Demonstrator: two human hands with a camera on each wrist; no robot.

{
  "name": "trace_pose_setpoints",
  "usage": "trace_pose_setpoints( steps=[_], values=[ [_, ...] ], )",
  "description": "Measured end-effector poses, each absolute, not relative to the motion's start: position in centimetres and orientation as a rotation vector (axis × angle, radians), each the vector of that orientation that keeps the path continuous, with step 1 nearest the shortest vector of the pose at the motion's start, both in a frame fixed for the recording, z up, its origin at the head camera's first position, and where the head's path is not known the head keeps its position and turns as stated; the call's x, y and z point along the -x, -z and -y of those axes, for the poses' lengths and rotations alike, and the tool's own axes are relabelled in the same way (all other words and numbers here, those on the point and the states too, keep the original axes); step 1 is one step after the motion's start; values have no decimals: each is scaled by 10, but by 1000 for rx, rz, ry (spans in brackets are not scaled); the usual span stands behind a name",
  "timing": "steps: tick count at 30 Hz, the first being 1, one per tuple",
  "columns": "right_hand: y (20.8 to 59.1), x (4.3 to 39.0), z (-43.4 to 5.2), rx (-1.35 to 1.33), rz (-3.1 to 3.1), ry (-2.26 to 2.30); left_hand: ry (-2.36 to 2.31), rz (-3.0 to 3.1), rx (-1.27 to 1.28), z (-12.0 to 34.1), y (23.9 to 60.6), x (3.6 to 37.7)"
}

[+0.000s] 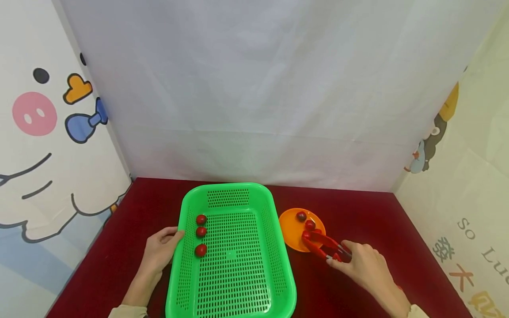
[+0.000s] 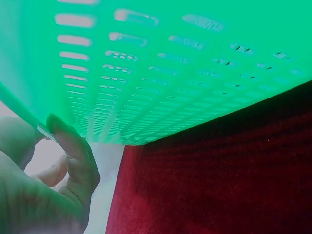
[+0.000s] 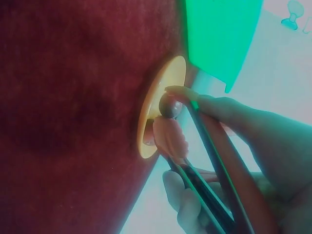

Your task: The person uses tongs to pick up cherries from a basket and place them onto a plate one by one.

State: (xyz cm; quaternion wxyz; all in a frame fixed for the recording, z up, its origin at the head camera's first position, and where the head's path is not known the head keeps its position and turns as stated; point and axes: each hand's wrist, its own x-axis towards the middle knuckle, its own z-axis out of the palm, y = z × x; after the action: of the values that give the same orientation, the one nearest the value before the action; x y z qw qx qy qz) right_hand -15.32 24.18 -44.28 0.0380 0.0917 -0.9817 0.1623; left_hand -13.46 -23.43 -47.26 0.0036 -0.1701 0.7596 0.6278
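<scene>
My left hand grips the left rim of a green perforated basket; the left wrist view shows fingers curled at its edge. In the basket, three small round red fruits lie in a column on the left side. My right hand holds red tongs over an orange plate to the right of the basket. A dark red fruit sits between the tong tips in the right wrist view; whether both tips touch it, I cannot tell. Two more dark fruits lie on the plate.
A dark red cloth covers the table. Behind it hangs a pale curtain. Printed cartoon panels stand at the left and right sides. The basket's right rim is close beside the plate.
</scene>
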Motion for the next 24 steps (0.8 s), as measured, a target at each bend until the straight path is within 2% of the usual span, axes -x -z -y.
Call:
trace_pose_setpoints(
  steps=[24],
  values=[
    [431,162,-236,-329,3099,-444,-1958,-2401,537,234,474,135]
  ],
)
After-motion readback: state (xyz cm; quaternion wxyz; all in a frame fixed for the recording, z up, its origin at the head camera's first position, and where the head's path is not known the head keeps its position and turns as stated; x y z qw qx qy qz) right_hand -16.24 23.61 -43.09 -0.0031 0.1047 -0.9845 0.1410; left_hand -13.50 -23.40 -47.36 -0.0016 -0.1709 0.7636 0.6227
